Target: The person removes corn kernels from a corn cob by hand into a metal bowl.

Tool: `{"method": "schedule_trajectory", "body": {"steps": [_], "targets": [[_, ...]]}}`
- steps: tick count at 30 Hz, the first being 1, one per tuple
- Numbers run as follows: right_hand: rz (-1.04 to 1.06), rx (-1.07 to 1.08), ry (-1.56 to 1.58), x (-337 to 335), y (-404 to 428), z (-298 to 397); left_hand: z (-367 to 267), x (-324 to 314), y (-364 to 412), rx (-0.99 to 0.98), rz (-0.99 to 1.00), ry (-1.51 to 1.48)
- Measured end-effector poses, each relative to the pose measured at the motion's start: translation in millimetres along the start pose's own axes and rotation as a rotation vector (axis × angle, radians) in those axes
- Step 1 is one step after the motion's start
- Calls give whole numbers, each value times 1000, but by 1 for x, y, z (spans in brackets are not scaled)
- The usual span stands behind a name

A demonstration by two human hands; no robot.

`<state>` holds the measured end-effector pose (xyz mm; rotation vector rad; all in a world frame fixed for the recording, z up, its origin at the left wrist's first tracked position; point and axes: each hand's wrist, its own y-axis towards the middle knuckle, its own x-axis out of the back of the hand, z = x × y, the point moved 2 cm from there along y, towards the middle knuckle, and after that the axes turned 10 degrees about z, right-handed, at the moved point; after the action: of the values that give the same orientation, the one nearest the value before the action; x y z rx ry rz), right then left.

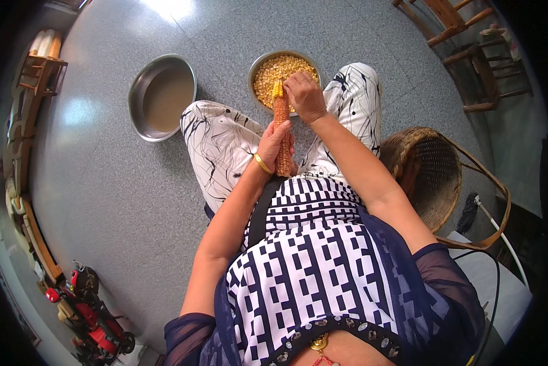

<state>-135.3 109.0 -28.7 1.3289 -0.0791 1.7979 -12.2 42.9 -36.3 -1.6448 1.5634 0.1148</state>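
An ear of dried corn (282, 132) stands out from my lap, its far end over a round metal bowl (251, 75) of loose yellow kernels (274, 68). Most of its length is bare reddish cob, and some yellow kernels remain near the far tip. My left hand (274, 144) is closed around the lower part of the cob. My right hand (305, 96) is at the far end, its fingertips touching the cob beside the kernels; whether they pinch anything is hidden. The bowl sits on the floor between my knees.
A metal basin (136, 98) of cloudy liquid stands on the floor at the left. At my right lies a woven basket (427, 178) with cobs inside and a long handle. Wooden chairs (473, 75) stand at upper right, a red wheeled machine (100, 320) at lower left.
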Motion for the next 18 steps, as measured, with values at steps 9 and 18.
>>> {"method": "schedule_trajectory", "body": {"steps": [9,18], "targets": [[74,-154,202,-6,-3,-4,2,4,1,-12,-33,45],[101,-390,439,-14,-5,-19,0,3,0,47,-1,14]]}}
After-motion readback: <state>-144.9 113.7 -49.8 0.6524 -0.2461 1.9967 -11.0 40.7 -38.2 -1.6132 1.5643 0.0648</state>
